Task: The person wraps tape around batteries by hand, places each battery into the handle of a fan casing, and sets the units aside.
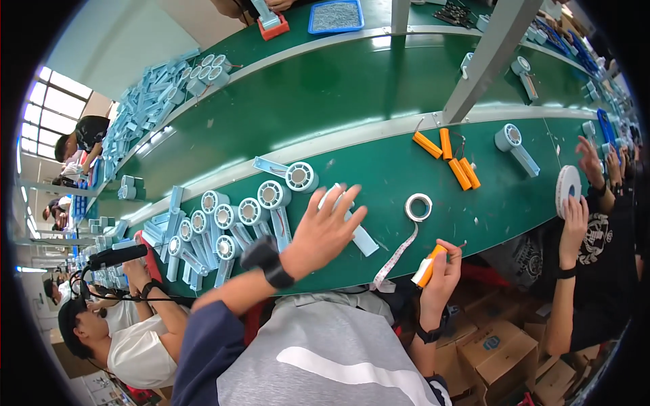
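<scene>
At 4 o'clock, the right hand (pixel 441 281) clamps 1 orange battery cell (pixel 427 272), seemingly to leave its far end free; centrally, the splayed left hand (pixel 317 233) covers 1 light-blue handheld-fan body (pixel 364 241); contact unclear.

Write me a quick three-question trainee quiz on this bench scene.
1. Which of the wearer's hands holds an orange cylinder?
2. True or false: a strip trails from the tape roll.
3. Which lies partly hidden behind the left hand in this view?
A) a cardboard box
B) a light-blue fan piece
C) a blue tray

Key: 1. The right hand. 2. True. 3. B.
</scene>
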### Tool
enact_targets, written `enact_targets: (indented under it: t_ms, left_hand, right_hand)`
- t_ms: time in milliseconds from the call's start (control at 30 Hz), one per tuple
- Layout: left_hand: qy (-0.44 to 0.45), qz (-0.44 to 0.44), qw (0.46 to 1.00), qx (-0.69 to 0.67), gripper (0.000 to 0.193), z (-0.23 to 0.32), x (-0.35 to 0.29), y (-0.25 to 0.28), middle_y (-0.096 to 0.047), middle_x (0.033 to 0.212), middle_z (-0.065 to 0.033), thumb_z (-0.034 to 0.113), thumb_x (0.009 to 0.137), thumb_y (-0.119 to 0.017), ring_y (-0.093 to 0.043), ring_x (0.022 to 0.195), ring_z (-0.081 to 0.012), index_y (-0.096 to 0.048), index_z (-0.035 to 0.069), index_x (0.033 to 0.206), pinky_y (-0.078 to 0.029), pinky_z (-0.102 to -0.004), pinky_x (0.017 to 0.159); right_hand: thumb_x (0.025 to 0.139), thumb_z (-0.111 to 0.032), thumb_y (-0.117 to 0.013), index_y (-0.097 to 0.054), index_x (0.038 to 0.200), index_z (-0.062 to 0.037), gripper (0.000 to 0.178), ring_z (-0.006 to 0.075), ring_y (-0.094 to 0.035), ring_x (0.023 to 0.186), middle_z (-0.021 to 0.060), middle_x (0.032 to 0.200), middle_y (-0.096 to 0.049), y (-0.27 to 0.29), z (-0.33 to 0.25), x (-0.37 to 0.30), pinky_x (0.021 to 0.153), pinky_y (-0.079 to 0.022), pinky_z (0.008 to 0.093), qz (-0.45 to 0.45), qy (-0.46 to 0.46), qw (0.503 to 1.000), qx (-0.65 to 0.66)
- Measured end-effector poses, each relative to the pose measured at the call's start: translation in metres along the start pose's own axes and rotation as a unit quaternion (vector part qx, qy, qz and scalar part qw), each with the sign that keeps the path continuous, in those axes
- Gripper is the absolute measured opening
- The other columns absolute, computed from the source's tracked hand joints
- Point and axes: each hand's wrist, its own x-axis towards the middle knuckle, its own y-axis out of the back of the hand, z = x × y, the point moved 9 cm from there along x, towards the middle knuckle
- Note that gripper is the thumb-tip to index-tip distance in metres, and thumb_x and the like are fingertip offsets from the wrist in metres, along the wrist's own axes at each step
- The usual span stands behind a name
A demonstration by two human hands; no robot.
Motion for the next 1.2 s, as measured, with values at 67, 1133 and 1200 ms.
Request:
enact_targets:
  t_ms: [67, 1133, 1200]
  left_hand:
    - [-0.040, -0.057, 0.997, -0.026, 0.036, -0.014, 0.002, -0.027, -0.058, 0.112, -0.0076, 0.024, 0.078, -0.078, -0.054, 0.108, -0.0268, -0.061, 0.009, 0.106, -0.042, -0.0441, 0.091]
    - [0.156, 0.053, 0.903, -0.397, 0.014, -0.050, -0.073, -0.051, -0.063, 0.089, -0.0054, 0.016, 0.087, -0.072, -0.061, 0.086, -0.0247, -0.063, 0.006, 0.089, -0.043, -0.0376, 0.083]
    - [0.188, 0.069, 0.891, -0.408, 0.013, -0.058, -0.077, -0.054, -0.063, 0.087, -0.0062, 0.015, 0.088, -0.072, -0.061, 0.084, -0.0255, -0.063, 0.006, 0.090, -0.044, -0.0379, 0.082]
  right_hand:
    - [0.105, -0.018, -0.051, -0.055, 0.120, -0.0037, 0.021, 0.0016, -0.050, 0.068, -0.0011, 0.086, -0.057, 0.005, 0.002, 0.001, 0.062, -0.038, 0.0180, -0.009, -0.002, 1.000, -0.003]
    - [0.095, -0.002, -0.062, -0.048, 0.133, -0.0092, 0.041, 0.0202, -0.063, 0.082, 0.0112, 0.104, -0.064, -0.103, 0.014, -0.001, 0.068, -0.052, 0.0311, -0.195, 0.284, 0.923, -0.169]
    - [0.086, 0.005, -0.068, -0.053, 0.129, -0.0095, 0.048, 0.0274, -0.065, 0.083, 0.0110, 0.102, -0.064, -0.115, 0.001, -0.012, 0.071, -0.054, 0.0348, -0.246, 0.405, 0.841, -0.259]
